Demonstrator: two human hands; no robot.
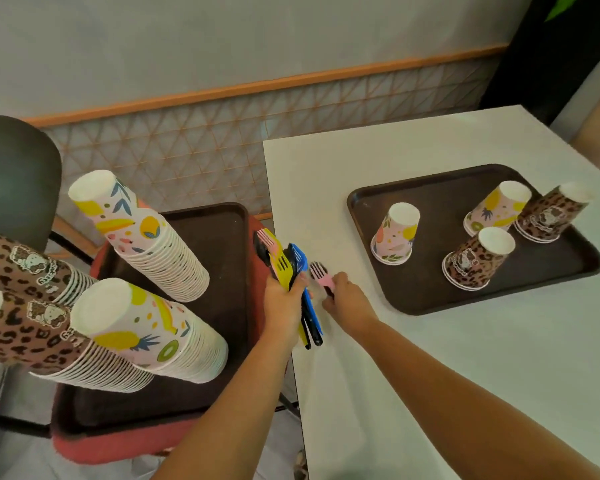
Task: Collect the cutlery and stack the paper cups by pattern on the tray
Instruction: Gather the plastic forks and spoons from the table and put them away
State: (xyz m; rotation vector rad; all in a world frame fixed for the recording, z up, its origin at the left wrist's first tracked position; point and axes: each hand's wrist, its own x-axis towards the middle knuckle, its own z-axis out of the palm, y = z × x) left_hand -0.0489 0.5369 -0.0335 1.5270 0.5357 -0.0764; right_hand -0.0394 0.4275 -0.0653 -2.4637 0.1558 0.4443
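My left hand (284,303) grips a bundle of plastic cutlery (293,268), yellow, blue, black and pink, over the table's left edge. My right hand (347,299) pinches a pink fork (321,276) on the white table (465,358) just right of the bundle. A dark tray (430,299) on the table carries short upside-down stacks: two fruit-pattern cup stacks (395,233) (497,209) and two leopard-pattern cup stacks (475,261) (548,214). A second dark tray (215,237) on a red chair at left holds tall fruit-pattern stacks (142,233) (149,330) and leopard-pattern stacks (32,327).
The red chair seat (118,445) sits against the table's left edge. A dark chair back (14,174) stands at far left. A patterned wall panel (205,143) runs behind.
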